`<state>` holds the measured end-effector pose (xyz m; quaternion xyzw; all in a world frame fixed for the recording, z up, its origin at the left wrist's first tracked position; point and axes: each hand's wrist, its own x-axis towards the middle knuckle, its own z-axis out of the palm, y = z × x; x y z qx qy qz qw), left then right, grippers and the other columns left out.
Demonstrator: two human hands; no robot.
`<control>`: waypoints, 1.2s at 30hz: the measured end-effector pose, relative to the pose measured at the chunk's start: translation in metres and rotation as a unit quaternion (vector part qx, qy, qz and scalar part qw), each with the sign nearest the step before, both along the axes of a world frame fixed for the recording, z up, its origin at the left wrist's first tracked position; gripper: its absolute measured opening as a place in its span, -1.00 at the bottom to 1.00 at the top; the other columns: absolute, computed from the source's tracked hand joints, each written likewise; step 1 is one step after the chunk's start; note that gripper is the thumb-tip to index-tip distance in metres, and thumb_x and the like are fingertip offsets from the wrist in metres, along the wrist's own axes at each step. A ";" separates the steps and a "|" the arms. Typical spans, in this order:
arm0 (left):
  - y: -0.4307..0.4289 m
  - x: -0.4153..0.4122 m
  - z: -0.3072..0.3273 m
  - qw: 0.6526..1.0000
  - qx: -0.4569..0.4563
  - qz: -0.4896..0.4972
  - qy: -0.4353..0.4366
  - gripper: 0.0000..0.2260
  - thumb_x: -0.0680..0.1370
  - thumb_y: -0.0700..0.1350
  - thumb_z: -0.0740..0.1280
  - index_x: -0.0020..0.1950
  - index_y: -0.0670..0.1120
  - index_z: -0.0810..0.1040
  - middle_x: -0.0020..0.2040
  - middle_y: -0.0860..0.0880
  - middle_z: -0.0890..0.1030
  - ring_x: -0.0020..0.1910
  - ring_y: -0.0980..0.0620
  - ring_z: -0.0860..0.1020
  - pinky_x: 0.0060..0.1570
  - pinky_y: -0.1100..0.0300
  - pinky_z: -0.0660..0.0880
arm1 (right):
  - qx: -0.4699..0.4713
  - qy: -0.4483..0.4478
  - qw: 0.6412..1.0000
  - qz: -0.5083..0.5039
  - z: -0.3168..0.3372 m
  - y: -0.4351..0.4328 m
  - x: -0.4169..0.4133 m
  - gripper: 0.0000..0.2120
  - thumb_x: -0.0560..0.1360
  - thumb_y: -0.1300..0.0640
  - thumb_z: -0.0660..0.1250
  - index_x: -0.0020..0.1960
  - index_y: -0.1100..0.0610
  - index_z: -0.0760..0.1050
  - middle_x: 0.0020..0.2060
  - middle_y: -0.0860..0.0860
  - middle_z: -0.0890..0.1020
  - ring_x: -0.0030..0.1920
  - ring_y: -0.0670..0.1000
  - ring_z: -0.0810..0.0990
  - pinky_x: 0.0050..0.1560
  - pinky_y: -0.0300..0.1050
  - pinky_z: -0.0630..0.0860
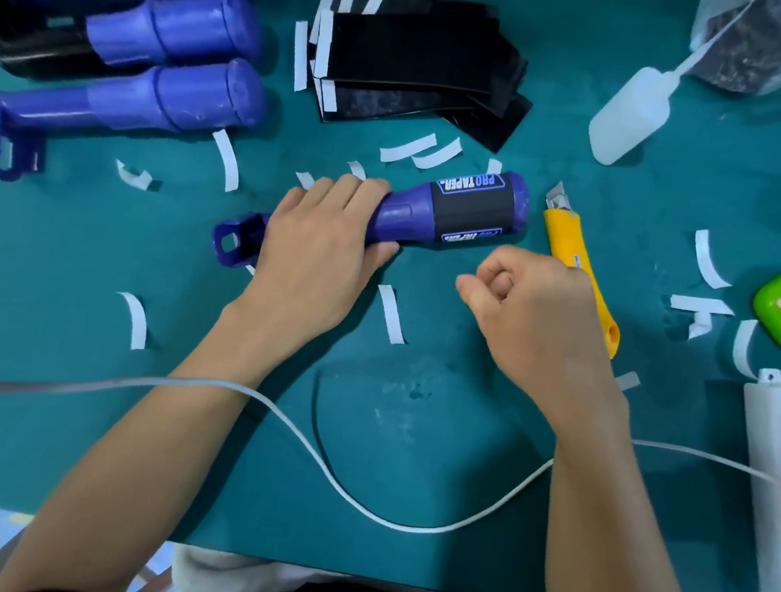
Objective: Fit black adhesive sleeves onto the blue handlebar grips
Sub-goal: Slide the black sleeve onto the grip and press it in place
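Blue plastic handlebar grip with black printed sleeve, on the teal mat, its neck hidden under the grasping left hand, right hand clenched empty, partly covering a yellow utility knife.

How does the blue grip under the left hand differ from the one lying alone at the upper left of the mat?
The held grip wears a black sleeve printed PRO TAPER; the far grip has no black sleeve. The left hand holds the first; no hand touches the far one. Both are blue and lie on their sides, wide end rightward.
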<state>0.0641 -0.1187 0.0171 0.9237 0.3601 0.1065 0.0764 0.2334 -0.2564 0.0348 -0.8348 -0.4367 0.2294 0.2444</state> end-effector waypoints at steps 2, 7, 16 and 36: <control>0.000 0.003 0.003 1.000 -0.021 0.011 -0.005 -0.63 0.62 0.03 0.39 0.33 -0.16 0.54 0.11 -0.14 0.62 0.02 -0.25 0.52 0.10 -0.04 0.34 | 0.035 0.052 0.996 -0.055 0.000 0.001 -0.005 -0.80 0.54 -0.03 0.48 -0.12 0.10 0.63 -0.37 -0.08 0.66 -0.36 -0.05 0.60 -0.15 -0.08 0.50; -0.014 -0.002 0.031 0.957 -0.250 0.016 -0.147 -0.79 0.58 0.14 0.35 0.17 0.15 0.48 -0.13 0.25 0.54 -0.17 0.14 0.46 -0.13 0.26 0.33 | 0.224 0.311 0.921 -0.067 -0.001 0.014 -0.015 -0.50 0.58 -0.06 0.35 0.48 -0.03 0.34 0.17 -0.12 0.69 0.15 -0.09 0.69 0.15 -0.13 0.57; -0.037 -0.002 0.028 0.927 -0.336 0.006 -0.169 -0.74 0.59 0.20 0.32 -0.11 0.08 0.68 -0.36 0.23 0.60 -0.39 0.27 0.51 -0.24 0.30 0.49 | 0.144 0.586 0.784 -0.150 -0.009 0.027 -0.008 -0.53 0.72 -0.06 0.05 0.43 0.18 0.49 -0.01 0.27 0.73 -0.10 0.16 0.73 -0.08 0.02 0.68; -0.004 0.005 -0.003 0.844 -0.415 0.053 -0.335 -0.37 0.43 -0.04 0.53 0.47 0.08 0.42 0.20 0.13 0.61 0.06 -0.05 0.64 0.10 0.04 0.61 | 0.097 0.522 0.847 0.035 -0.016 0.023 -0.023 -0.60 0.67 0.12 0.23 0.50 0.00 0.44 -0.16 0.11 0.68 -0.26 0.10 0.64 -0.22 -0.04 0.62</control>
